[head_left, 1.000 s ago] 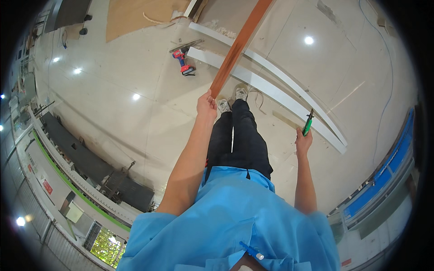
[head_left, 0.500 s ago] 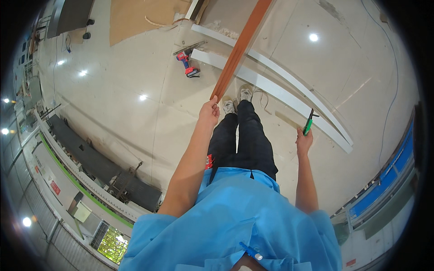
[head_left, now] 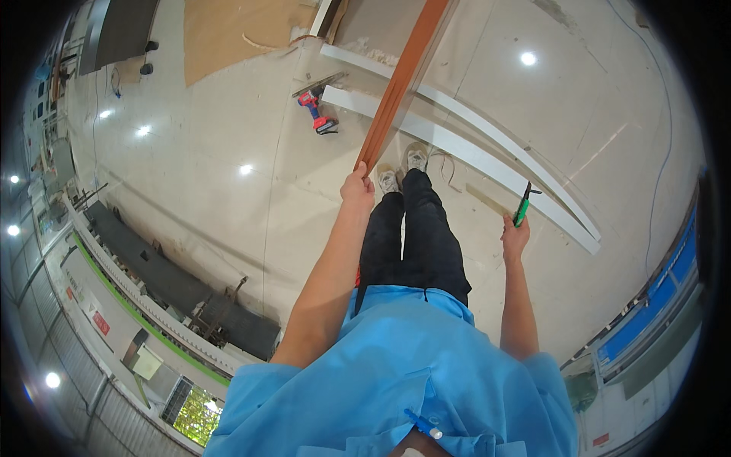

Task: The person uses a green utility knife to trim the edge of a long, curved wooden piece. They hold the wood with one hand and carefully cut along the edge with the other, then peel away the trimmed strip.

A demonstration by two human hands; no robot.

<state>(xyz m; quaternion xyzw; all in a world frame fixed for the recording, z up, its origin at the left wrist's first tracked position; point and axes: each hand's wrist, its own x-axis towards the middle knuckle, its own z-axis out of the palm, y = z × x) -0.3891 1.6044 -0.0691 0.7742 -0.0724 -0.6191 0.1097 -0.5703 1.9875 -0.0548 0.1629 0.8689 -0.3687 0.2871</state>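
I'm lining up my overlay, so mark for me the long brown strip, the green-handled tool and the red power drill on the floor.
long brown strip [head_left: 396, 87], head view, middle of its face above the left hand.
green-handled tool [head_left: 521, 209], head view, green handle above the right hand.
red power drill [head_left: 314, 109], head view, red body.

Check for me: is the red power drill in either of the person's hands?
No, the red drill lies on the floor, apart from both hands.
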